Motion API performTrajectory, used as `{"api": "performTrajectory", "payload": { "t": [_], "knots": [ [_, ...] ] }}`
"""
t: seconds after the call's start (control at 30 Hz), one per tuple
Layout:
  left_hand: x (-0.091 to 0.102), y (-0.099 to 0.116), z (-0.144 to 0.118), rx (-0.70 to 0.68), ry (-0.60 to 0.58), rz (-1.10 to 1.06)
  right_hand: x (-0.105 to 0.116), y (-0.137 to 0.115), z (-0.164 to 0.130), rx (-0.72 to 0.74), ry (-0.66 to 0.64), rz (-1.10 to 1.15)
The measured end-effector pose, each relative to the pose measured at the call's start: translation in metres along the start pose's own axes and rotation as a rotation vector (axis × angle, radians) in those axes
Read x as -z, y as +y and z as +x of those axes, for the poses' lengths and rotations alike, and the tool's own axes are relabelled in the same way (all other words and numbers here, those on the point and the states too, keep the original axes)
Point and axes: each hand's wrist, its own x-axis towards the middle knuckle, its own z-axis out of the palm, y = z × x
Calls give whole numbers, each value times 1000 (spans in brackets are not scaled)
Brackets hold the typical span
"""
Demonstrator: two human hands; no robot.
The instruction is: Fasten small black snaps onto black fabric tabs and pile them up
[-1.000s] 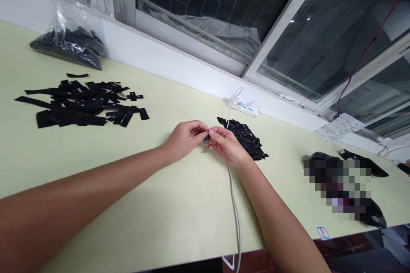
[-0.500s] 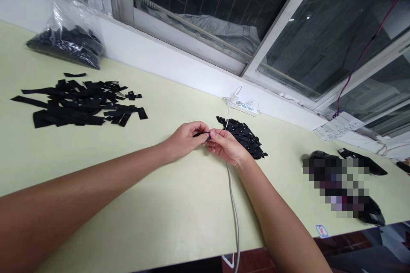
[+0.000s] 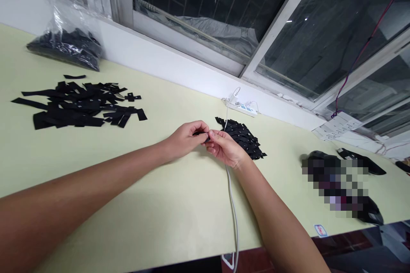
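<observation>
My left hand (image 3: 189, 138) and my right hand (image 3: 225, 145) meet above the middle of the table, fingertips together. Between them is a small black fabric strip (image 3: 199, 134), pinched by the thumb and fingers of both hands and mostly covered by them. Just behind my right hand lies a compact pile of black fabric strips (image 3: 245, 136), some with small white marks. Off to the left, a looser heap of similar black strips (image 3: 83, 104) spreads over the table, with a single strip (image 3: 74, 77) lying apart behind it.
A clear plastic bag (image 3: 68, 47) of black pieces stands at the back left. A white power strip (image 3: 241, 107) sits against the wall, and its white cable (image 3: 233, 204) runs under my right wrist to the table's front edge. Dark, partly pixelated items (image 3: 323, 158) lie at right.
Both hands keep the same pinch on the black strip, with barely any finger movement. The whole view has shifted very slightly.
</observation>
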Motion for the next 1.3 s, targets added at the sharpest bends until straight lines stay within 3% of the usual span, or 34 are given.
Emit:
{"api": "performTrajectory", "payload": {
  "t": [0.17,0.33,0.47,0.63,0.77,0.93,1.1,1.3],
  "knots": [
    [1,-6,2,43,2,-6,2,2,3,13,30,-38],
    [9,-15,6,214,-31,3,6,5,5,-53,67,-70],
    [19,-14,6,272,-7,133,8,1,3,-53,134,-142],
    [20,-9,3,270,36,234,8,-1,1,22,240,-262],
    [18,-11,2,215,38,316,3,3,3,85,206,-484],
    [19,-15,3,109,111,484,4,7,5,111,238,-592],
    [23,-14,5,16,216,647,8,4,4,70,237,-612],
    [29,-16,8,53,171,733,6,-4,1,75,294,-470]
  ]
}}
